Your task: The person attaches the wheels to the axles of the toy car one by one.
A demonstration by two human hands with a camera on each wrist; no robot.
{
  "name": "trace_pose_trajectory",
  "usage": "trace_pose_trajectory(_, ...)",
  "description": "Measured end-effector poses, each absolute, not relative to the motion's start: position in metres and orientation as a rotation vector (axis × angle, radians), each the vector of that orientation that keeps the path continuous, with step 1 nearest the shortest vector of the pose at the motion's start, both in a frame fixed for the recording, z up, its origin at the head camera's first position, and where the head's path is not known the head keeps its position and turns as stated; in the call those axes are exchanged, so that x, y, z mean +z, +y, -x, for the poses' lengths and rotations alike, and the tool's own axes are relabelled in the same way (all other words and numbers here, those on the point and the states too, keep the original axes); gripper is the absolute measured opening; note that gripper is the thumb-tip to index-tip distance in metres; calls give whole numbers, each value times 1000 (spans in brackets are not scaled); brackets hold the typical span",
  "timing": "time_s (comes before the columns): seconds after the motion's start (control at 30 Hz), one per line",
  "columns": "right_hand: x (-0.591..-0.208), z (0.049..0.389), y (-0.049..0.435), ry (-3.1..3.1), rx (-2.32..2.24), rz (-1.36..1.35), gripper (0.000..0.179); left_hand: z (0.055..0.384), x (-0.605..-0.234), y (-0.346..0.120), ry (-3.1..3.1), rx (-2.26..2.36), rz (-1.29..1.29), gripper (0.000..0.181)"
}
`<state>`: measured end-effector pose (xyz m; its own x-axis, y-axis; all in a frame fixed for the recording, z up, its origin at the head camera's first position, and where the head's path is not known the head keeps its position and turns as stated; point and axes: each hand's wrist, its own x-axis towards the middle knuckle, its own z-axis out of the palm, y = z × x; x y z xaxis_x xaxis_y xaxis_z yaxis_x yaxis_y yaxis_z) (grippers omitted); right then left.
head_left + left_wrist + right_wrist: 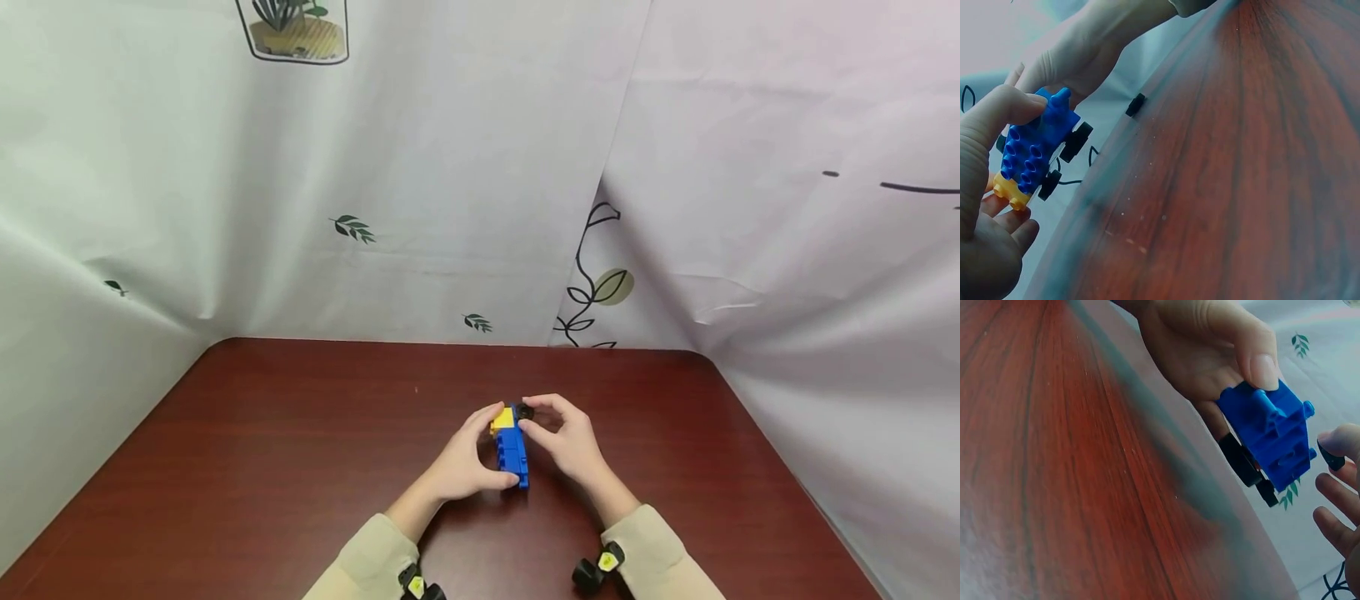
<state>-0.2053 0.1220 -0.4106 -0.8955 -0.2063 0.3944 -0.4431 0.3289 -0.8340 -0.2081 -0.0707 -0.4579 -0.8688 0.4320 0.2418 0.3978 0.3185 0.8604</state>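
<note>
Currently, the blue chassis (513,454) is raised over the table (300,467), between the two hands. The left hand (459,463) grips the chassis lengthwise, thumb at its near end, fingertips at the yellow block (503,418) on its far end. The right hand (572,442) pinches a loose black wheel (1333,460) between thumb and finger, just beside the chassis. Completed: the yellow block appears seated, and two mounted wheels (1077,142) sit on the chassis side away from the right hand. Outstanding, by judgement: two bare axle stubs (1309,409) on the opposite side call for the held wheel and one more; a fourth wheel cannot be made out
</note>
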Motion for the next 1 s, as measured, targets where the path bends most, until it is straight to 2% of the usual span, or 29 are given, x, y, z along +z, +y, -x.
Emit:
trace_pose_trajectory(0.53,-412,202,117,-2362,1638,-578,31,203,-455,-70,2538,1592,-778,100)
trace_pose_trajectory(0.73,-417,202,119,-2339,1671,-573,23,201,-457,-69,2552,1592,-795,100)
trace_pose_trajectory(0.87,-430,212,120,-2289,1732,-531,16,200,-457,-68,2580,1580,-808,100)
trace_pose_trajectory(1.0,-441,224,123,-2263,1879,-428,23,202,-456,-66,2629,1542,-831,102)
